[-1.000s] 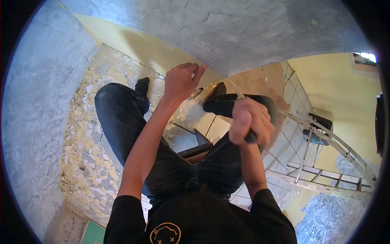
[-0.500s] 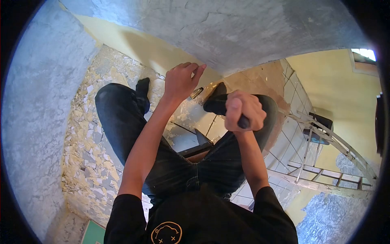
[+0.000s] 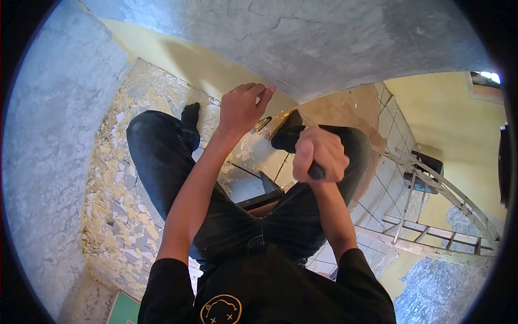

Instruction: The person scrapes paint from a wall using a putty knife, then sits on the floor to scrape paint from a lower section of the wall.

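R hand [image 3: 319,154] grips blk tool handle [image 3: 317,172].

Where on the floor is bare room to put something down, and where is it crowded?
Barest: the white tiles between the right knee and the ladder. A smaller patch lies between the legs, beside the dark stand. Crowded: paint flakes cover the floor left of the left leg. The right hand grips a dark handle.

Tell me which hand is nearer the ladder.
Right. The right hand, gripping a dark handle, is left of the ladder; the left hand is farther off, against the wall.
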